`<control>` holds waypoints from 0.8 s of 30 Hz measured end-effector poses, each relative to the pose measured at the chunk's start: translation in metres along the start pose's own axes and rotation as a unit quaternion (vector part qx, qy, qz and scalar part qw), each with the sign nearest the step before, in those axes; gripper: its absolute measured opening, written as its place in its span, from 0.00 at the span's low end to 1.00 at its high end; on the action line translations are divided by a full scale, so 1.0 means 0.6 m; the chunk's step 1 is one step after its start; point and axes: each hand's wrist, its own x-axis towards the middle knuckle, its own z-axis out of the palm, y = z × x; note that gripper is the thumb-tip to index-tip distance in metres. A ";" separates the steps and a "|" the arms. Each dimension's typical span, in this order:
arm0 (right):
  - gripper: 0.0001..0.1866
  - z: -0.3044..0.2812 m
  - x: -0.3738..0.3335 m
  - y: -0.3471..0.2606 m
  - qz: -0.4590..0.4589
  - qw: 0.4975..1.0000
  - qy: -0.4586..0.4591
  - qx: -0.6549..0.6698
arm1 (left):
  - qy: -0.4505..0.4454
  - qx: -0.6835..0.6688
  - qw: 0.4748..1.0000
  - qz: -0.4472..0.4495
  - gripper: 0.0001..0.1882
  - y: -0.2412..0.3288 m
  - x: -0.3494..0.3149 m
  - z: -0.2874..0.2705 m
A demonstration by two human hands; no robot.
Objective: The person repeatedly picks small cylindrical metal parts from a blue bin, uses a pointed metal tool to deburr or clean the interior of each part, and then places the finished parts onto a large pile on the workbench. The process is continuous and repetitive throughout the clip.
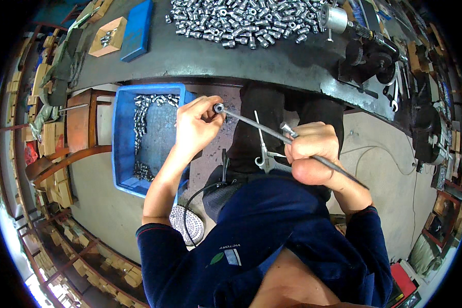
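My left hand (197, 123) pinches a small shiny metal fitting (218, 108), its round open end turned to the right. A long thin grey rod (256, 124), looking like a round file, slants from that fitting into my closed right hand (314, 149). The rod's tip meets the fitting's opening; how deep it goes, I cannot tell. Another small metal piece (288, 128) sticks out by my right fingers. Just below that hand, over my lap, is a silver air blow gun (267, 161) with a thin nozzle; whether my hand touches it is unclear.
A blue crate (116, 149) with several metal fittings along its sides stands left of my legs. More fittings lie piled (241, 23) on the dark bench (200, 64). A wooden box (108, 38), a blue lid-like slab (137, 31), a black clamping device (364, 61) and wrenches (395, 95) are also there.
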 end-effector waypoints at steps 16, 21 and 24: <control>0.16 0.048 0.032 0.060 0.023 0.995 -0.055 -0.077 | -0.046 0.021 0.992 0.115 0.17 0.027 -0.001 0.032; 0.20 0.007 0.013 0.043 0.020 0.994 -0.024 -0.101 | -0.026 0.064 0.995 0.067 0.14 -0.024 0.041 0.030; 0.28 -0.011 -0.010 0.019 0.069 0.995 0.048 -0.051 | 0.012 0.108 0.994 0.026 0.13 -0.041 0.123 0.022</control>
